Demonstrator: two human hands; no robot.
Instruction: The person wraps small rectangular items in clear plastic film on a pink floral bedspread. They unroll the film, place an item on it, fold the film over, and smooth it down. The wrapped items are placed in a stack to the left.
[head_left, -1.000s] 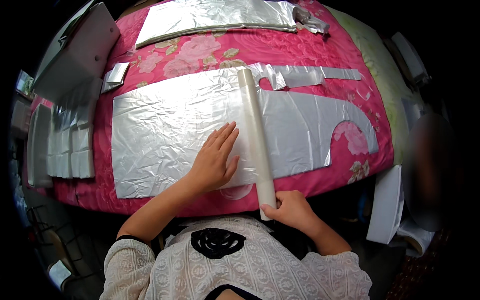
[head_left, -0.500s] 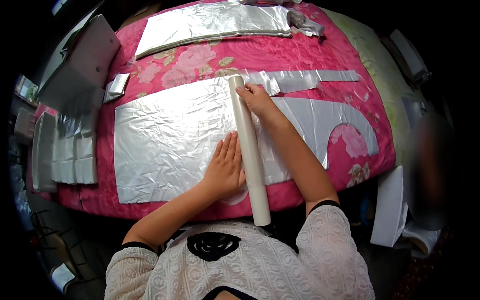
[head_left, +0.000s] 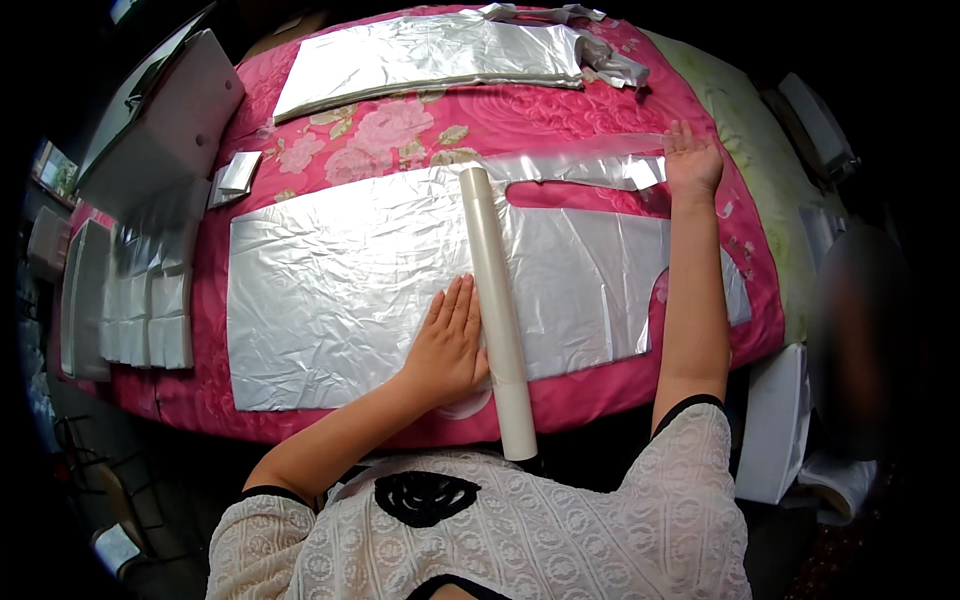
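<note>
A thin silvery-white plastic sheet (head_left: 340, 290), cut like an apron with a curved cutout at its right end, lies wrinkled over the bedspread. Across its middle rests a long pale tube (head_left: 497, 320), its lower end reaching past the bed's edge toward my body. My left hand (head_left: 450, 335) presses flat on the sheet just left of the tube, fingers stretched out. At the far right, my right hand (head_left: 692, 165) has its fingers extended beside the end of a narrow plastic strip (head_left: 600, 172). Whether its thumb touches the strip is hard to tell.
A folded stack of the same silvery plastic (head_left: 430, 55) lies at the far side of the pink flowered bedspread (head_left: 390, 130). To the left are a white box (head_left: 170, 125), several clear-wrapped packs (head_left: 150, 300) and a small white packet (head_left: 238, 172). A white panel (head_left: 775, 425) stands at lower right.
My right hand has let go of the tube's far end and moved right to the strip's end. The strip now lies differently, with a wider gap below it. My left hand stays put.
</note>
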